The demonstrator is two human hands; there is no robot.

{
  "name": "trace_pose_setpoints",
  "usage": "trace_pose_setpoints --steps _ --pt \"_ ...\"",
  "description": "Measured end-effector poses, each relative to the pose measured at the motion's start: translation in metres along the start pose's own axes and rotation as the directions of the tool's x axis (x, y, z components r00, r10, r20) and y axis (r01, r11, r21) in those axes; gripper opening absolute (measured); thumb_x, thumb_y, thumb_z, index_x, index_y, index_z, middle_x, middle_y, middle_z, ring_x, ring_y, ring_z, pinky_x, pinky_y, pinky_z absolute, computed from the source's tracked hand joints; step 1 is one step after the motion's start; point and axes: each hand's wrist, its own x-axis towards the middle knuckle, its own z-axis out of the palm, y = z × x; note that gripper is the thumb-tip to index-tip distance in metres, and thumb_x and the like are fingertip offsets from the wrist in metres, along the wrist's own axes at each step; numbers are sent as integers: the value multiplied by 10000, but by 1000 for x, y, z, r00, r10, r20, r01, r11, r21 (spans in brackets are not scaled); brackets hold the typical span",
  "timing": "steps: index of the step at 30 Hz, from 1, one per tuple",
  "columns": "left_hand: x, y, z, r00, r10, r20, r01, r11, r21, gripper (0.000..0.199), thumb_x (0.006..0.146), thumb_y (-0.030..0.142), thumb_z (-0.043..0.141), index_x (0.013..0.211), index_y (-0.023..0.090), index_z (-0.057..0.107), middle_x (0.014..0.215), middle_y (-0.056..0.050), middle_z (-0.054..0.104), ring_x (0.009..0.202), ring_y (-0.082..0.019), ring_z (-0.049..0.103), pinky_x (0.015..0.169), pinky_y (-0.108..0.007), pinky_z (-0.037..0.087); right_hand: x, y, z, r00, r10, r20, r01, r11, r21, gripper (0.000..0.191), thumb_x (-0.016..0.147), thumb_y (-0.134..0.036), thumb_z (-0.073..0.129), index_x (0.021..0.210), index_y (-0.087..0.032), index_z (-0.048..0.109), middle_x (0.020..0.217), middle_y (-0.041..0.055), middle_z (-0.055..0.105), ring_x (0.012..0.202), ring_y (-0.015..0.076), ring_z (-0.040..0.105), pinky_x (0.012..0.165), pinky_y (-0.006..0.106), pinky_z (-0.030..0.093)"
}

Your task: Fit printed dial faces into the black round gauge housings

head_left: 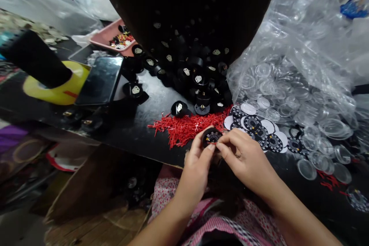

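In front of my body, my left hand (198,155) is closed around a small round clock-like unit (212,136) with a black case and a printed black-and-white dial facing up. My right hand (243,152) is at its lower right edge, thumb and fingertips pinched together. A bit of red, like one of the thin red pointers, shows at those fingertips; its far end is hidden. Just beyond my hands lies a heap of red pointers (184,128). Printed dial discs (261,132), some white side up, are spread right of it.
Black round cases (198,78) spill from a large dark container (187,4). Clear round covers (276,84) fill a plastic bag at right. Further left are a phone (99,80), a yellow tape roll (37,90) and a pink tray (99,37). The table's front edge runs before my lap.
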Motion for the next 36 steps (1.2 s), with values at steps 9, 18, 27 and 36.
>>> trace_pose_setpoints --steps 9,18,27,36 --pt "-6 1 -5 992 81 101 -99 976 194 313 908 321 617 1221 310 609 1258 5 672 1169 -184 611 996 -300 479 0 0 -2 999 30 31 -29 999 -26 157 949 -212 540 796 -205 574 762 -20 581 736 151 518 739 328 333" --pt "-12 8 -2 975 223 -6 -196 869 454 251 852 250 653 1101 269 678 1074 -3 735 1045 -207 665 915 -301 507 -8 -7 5 999 32 -2 -32 999 -28 169 931 -151 533 771 -205 545 775 -2 617 754 164 546 714 311 363" --pt "-9 16 -10 999 19 39 -32 938 345 296 857 279 648 1151 282 685 1184 -15 717 1113 -224 652 981 -326 491 -3 -5 3 1000 23 14 -21 993 -114 247 893 -198 596 663 -198 506 632 -28 540 601 136 492 614 287 334" --pt "-9 10 -11 992 -127 21 122 980 155 383 842 380 685 1218 306 680 1323 -33 664 1263 -260 578 1063 -354 459 7 5 5 958 -285 35 268 843 -466 173 920 -164 473 827 -156 619 777 58 641 774 209 558 752 358 349"
